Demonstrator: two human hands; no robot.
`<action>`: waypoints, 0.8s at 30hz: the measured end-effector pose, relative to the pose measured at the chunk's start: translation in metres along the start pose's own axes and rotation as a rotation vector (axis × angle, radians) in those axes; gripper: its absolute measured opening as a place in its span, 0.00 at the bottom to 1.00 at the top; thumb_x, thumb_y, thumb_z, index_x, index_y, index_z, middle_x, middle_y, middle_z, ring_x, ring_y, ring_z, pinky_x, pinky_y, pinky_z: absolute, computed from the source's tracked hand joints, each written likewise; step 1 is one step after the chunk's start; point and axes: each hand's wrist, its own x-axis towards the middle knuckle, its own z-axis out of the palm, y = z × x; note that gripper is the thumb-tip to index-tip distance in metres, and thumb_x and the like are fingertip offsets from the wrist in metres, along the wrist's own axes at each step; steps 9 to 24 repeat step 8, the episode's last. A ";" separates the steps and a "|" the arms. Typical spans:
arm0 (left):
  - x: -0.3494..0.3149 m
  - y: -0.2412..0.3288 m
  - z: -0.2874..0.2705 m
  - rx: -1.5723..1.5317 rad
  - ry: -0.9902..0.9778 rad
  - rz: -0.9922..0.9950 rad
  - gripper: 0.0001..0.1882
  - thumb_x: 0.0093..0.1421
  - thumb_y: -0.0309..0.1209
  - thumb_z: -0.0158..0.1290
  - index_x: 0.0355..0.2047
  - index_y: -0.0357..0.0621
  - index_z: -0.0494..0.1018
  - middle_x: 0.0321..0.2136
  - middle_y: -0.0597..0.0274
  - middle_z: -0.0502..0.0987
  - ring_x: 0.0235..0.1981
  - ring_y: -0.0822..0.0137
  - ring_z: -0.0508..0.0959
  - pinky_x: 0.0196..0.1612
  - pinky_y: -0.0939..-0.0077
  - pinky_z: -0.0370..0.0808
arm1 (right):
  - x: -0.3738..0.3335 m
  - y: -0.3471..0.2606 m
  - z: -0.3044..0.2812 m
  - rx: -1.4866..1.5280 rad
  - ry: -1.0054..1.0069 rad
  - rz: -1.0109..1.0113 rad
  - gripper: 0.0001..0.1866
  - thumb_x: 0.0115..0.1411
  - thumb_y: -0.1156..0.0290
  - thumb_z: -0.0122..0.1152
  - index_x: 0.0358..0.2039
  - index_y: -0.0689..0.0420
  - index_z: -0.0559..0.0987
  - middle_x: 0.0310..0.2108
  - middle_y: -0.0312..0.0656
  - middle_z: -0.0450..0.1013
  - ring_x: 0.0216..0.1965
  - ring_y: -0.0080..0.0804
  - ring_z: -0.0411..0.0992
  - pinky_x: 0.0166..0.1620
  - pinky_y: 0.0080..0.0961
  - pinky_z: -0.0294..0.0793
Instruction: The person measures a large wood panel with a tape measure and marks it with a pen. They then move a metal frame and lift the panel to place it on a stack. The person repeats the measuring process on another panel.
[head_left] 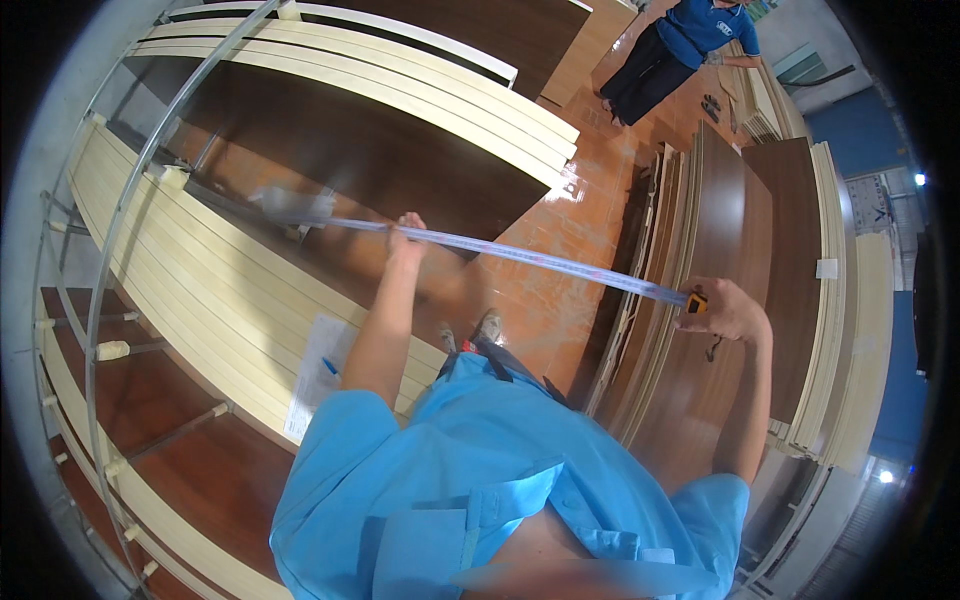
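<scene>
A tape measure with a yellow and black case point(697, 303) is in my right hand point(728, 313), out to the right. From the case the pale blade point(560, 265) runs leftward across my front, pulled out long. My left hand point(406, 238) is closed on the blade partway along, and the blade carries on past it to the left. Its far end is blurred near the stacked boards. Beneath my left forearm, a paper sheet point(318, 375) with a blue pen point(331, 366) lies on the pale edges of a board stack point(235, 295).
More dark boards with pale edges point(400, 75) stand ahead. Brown panels point(725, 220) lean in a row on the right. A metal frame point(150, 150) curves along the left. Tiled floor point(545, 310) runs between the stacks. A person in blue point(690, 45) stands far off.
</scene>
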 end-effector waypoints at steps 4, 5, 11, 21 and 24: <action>-0.003 -0.045 -0.026 0.073 0.009 -0.095 0.19 0.76 0.43 0.36 0.44 0.48 0.74 0.37 0.62 0.83 0.36 0.63 0.84 0.33 0.68 0.84 | 0.005 -0.029 -0.014 -0.158 -0.013 0.070 0.27 0.47 0.50 0.77 0.41 0.56 0.83 0.29 0.49 0.80 0.35 0.45 0.80 0.41 0.41 0.77; -0.002 -0.054 -0.033 0.077 0.024 -0.122 0.18 0.76 0.42 0.35 0.45 0.49 0.74 0.37 0.62 0.83 0.36 0.63 0.84 0.33 0.67 0.84 | 0.010 -0.036 -0.011 -0.184 0.008 0.059 0.27 0.47 0.50 0.77 0.41 0.55 0.83 0.31 0.50 0.80 0.37 0.46 0.81 0.43 0.42 0.78; 0.008 -0.035 -0.029 0.017 -0.190 -0.108 0.16 0.75 0.46 0.41 0.43 0.54 0.75 0.40 0.65 0.82 0.40 0.63 0.83 0.38 0.68 0.85 | 0.025 -0.068 -0.013 -0.333 0.029 0.013 0.25 0.49 0.52 0.76 0.43 0.53 0.83 0.34 0.52 0.81 0.44 0.43 0.81 0.50 0.39 0.78; 0.008 -0.035 -0.029 0.017 -0.190 -0.108 0.16 0.75 0.46 0.41 0.43 0.54 0.75 0.40 0.65 0.82 0.40 0.63 0.83 0.38 0.68 0.85 | 0.025 -0.068 -0.013 -0.333 0.029 0.013 0.25 0.49 0.52 0.76 0.43 0.53 0.83 0.34 0.52 0.81 0.44 0.43 0.81 0.50 0.39 0.78; 0.008 -0.035 -0.029 0.017 -0.190 -0.108 0.16 0.75 0.46 0.41 0.43 0.54 0.75 0.40 0.65 0.82 0.40 0.63 0.83 0.38 0.68 0.85 | 0.025 -0.068 -0.013 -0.333 0.029 0.013 0.25 0.49 0.52 0.76 0.43 0.53 0.83 0.34 0.52 0.81 0.44 0.43 0.81 0.50 0.39 0.78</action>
